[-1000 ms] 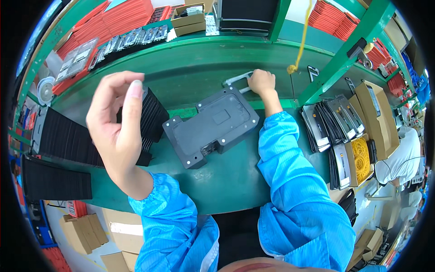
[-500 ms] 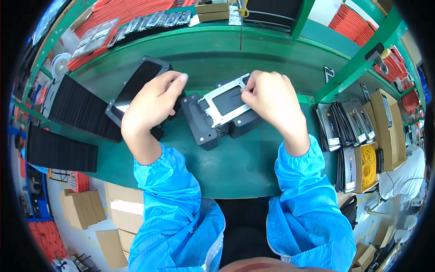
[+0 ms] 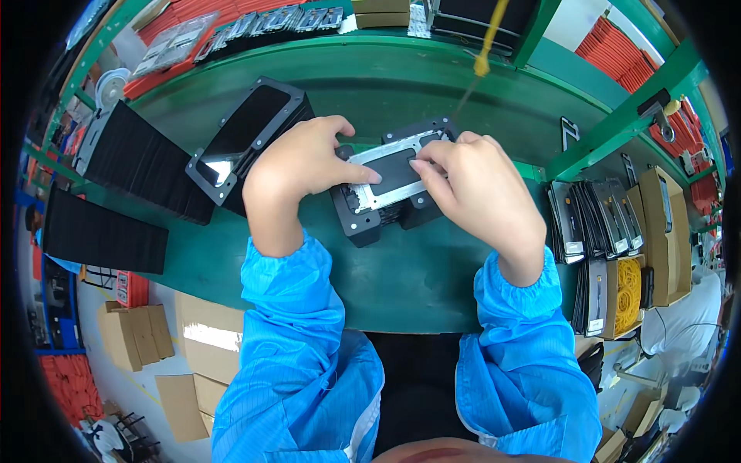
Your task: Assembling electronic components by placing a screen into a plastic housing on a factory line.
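A silver metal frame point(image 3: 390, 200) with a dark rectangular middle, like a phone's mid-frame, lies tilted on a black fixture block point(image 3: 361, 230). My left hand point(image 3: 297, 166) reaches over the block's left side, its thumb resting on the frame and its fingers spread apart. Over the frame's right part, my right hand point(image 3: 486, 181) has thumb and forefinger pinched together at the dark middle; what sits between them is hidden. Left of them stands a stack of black fixtures point(image 3: 224, 189), topped by a glossy dark panel point(image 3: 258, 116).
Tall rows of black trays point(image 3: 147, 166) stand at the left of the green table point(image 3: 401, 297). Flat dark panels point(image 3: 567, 224), a cardboard box point(image 3: 675, 231) and yellow bands point(image 3: 629, 289) sit at the right. A yellow cord point(image 3: 488, 50) hangs behind the block.
My left hand has come right and lowered its thumb onto the frame. The right hand's fingertips have shifted inward from the frame's far right end. The hanging cord has swung right in view.
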A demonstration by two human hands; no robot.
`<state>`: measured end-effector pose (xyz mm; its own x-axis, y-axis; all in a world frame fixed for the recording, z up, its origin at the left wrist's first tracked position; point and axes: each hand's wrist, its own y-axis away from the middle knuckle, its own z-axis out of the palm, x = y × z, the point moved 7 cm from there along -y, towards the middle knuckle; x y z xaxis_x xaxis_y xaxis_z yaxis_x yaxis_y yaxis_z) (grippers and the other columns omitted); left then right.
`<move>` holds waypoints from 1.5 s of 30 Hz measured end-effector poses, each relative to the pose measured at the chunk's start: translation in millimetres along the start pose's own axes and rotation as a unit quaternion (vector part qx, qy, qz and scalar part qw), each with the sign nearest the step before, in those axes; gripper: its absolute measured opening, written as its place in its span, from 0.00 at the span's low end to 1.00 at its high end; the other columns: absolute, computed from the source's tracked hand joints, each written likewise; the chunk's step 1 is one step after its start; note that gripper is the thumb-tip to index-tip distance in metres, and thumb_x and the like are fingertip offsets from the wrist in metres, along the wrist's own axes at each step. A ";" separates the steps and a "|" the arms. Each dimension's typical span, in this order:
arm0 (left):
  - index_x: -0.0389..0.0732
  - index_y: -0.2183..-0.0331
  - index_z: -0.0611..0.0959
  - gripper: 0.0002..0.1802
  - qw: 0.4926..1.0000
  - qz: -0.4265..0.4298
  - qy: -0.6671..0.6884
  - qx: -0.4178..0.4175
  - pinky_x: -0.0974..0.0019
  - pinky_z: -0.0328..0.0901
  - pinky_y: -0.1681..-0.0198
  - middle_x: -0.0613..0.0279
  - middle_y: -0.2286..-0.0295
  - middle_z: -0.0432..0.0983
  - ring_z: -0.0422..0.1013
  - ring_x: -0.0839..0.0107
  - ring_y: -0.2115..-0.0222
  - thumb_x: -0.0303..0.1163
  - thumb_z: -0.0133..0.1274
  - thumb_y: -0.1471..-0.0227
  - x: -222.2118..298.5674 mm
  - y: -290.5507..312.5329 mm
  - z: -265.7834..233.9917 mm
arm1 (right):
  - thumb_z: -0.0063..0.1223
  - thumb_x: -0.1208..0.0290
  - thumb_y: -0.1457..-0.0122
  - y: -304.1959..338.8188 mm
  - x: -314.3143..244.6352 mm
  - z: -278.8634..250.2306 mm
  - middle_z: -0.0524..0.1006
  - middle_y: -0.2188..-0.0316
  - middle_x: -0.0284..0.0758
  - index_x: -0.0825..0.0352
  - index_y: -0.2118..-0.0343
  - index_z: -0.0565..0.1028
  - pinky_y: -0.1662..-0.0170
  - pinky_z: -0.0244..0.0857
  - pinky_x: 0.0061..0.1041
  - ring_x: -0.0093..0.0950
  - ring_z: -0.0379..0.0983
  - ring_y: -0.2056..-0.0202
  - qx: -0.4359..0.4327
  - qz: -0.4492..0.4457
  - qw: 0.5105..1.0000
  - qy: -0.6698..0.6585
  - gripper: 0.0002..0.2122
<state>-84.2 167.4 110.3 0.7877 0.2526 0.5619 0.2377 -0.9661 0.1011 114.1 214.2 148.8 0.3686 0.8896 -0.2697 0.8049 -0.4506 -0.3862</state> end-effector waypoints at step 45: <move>0.34 0.47 0.81 0.28 0.929 0.250 0.223 0.156 0.73 0.66 0.65 0.57 0.60 0.79 0.70 0.79 0.69 0.35 0.66 0.47 89.5 58.8 -39.2 | 0.60 0.83 0.39 200.1 102.7 -136.3 0.82 0.63 0.40 0.69 0.61 0.77 0.57 0.71 0.26 0.28 0.79 0.60 0.523 0.180 0.815 0.173 0.06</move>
<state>-22.0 131.1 198.6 0.5470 -0.3385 0.7656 0.1135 -0.8762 -0.4684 376.4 225.6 164.0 0.7480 0.5718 -0.3369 -0.1546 -0.3436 -0.9263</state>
